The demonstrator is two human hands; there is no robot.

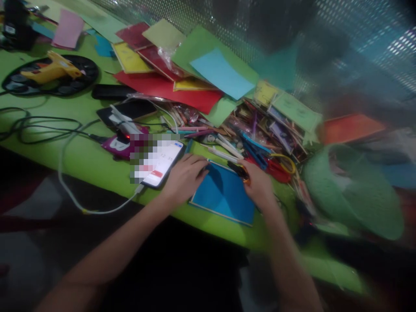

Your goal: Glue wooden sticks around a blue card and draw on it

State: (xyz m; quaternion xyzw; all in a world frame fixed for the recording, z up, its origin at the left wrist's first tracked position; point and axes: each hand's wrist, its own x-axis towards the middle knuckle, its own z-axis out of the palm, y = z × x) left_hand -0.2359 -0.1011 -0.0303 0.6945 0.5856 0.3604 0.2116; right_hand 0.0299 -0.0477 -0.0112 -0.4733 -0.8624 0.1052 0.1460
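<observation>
A blue panel (224, 193) with pale tan strips along its edges lies flat near the table's front edge. My left hand (188, 175) rests on its upper left corner, palm down, fingers reaching over the edge. In my right hand (258, 182), at the panel's upper right, is a slim black-and-orange tool (238, 170); its tip is too blurred to name the kind. Just left of my left hand lies a phone (159, 167) with a lit screen, partly pixelated, a white cable at its lower end.
Coloured sheets (224, 71) are piled at the back. Pens, sticks and blue-handled scissors (255, 149) crowd behind the panel. A yellow glue gun (52, 69) sits on a black tray at left. Cables (61, 173) loop nearby. A green rounded object (351, 190) stands at right.
</observation>
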